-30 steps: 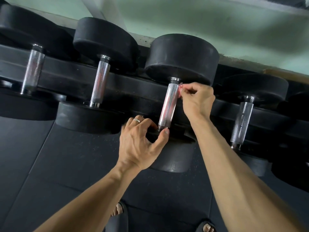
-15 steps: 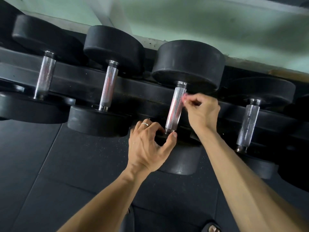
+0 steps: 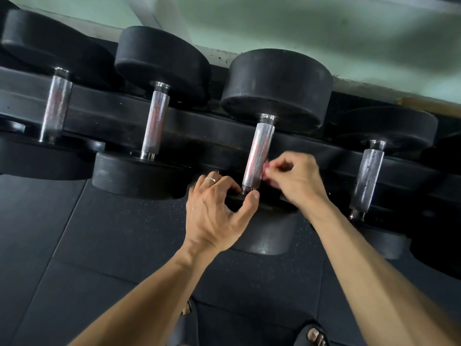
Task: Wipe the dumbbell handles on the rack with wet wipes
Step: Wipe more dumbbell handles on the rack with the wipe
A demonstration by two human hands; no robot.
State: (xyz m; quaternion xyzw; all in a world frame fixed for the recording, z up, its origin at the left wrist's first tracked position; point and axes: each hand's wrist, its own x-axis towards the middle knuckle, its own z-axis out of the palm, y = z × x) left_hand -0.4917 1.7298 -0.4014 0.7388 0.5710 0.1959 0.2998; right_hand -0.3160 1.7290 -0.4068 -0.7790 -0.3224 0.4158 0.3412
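Several black dumbbells with knurled steel handles lie across a black rack [image 3: 224, 136]. My right hand [image 3: 296, 178] pinches a small pinkish wet wipe [image 3: 266, 168] against the right side of the middle dumbbell's handle [image 3: 258, 153], near its lower end. My left hand [image 3: 214, 208], a ring on one finger, grips the rim of that dumbbell's near head [image 3: 267, 236], thumb beside the handle's collar. Most of the wipe is hidden by my fingers.
Other handles stand at the left [image 3: 56, 106], centre-left [image 3: 155, 121] and right [image 3: 366, 178]. Dark rubber floor tiles [image 3: 99, 245] lie below the rack. A pale green wall [image 3: 299, 26] is behind it. My sandalled toes [image 3: 313, 335] show at the bottom.
My right hand has slid the wipe down the handle from its upper end to its lower part. My left hand stays on the near head. The view has shifted a little.
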